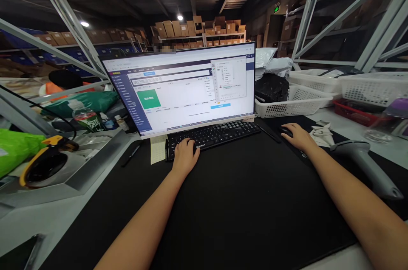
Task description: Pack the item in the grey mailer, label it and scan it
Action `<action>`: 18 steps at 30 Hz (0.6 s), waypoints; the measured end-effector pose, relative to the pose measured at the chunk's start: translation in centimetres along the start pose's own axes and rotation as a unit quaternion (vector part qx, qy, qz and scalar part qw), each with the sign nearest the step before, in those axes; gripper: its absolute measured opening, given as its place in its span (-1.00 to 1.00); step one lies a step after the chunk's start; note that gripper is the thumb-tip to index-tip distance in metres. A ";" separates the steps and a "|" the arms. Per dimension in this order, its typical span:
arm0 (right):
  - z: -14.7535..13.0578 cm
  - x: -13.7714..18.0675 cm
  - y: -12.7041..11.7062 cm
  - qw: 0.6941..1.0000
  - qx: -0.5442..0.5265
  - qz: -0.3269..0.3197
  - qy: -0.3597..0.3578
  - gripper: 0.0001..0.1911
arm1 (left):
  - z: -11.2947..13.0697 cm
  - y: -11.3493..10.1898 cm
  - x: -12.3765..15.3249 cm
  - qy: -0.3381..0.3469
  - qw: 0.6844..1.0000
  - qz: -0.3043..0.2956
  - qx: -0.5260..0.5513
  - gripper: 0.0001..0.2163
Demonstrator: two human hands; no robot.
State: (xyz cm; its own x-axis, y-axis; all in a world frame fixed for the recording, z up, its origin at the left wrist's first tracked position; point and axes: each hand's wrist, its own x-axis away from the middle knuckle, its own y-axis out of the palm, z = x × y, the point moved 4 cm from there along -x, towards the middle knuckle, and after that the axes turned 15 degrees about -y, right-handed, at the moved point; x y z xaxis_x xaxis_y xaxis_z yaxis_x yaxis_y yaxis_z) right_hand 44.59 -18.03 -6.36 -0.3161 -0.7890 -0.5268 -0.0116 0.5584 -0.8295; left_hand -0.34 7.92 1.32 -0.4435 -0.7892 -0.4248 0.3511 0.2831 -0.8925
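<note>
My left hand rests on the left end of a black keyboard, fingers spread over the keys and bent a little. To the right, my right hand is closed over a black computer mouse, which it partly hides. Behind the keyboard stands a lit monitor showing a web page with a green block and a smaller chat-like window. A grey barcode scanner lies beside my right forearm. Between keyboard and mouse is a dark pen.
A black desk mat covers much of the table. White plastic baskets stand at the right, one holding a black bag. At left are a tray with a tape dispenser, and a bottle. Someone in orange sits behind.
</note>
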 end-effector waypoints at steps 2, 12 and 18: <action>0.0 0.0 0.0 1.000 0.002 -0.002 0.002 -0.48 | 0.1 -0.1 0.0 -0.003 1.000 -0.002 0.000 -0.68; -0.4 0.2 -0.4 1.000 -0.002 -0.005 0.006 -0.50 | 0.0 0.0 0.1 -0.001 1.000 -0.001 0.001 -0.68; -0.7 0.2 -0.8 1.000 0.009 -0.019 0.016 -0.49 | -0.2 0.1 0.0 -0.001 1.000 0.001 0.005 -0.67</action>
State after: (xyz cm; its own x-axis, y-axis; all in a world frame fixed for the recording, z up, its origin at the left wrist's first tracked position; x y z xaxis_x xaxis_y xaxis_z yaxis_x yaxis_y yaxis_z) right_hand 43.82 -18.47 -5.67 -0.3456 -0.8012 -0.4885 -0.0078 0.5230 -0.8523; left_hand -0.46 8.02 1.16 -0.4411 -0.7896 -0.4266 0.3609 0.2792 -0.8899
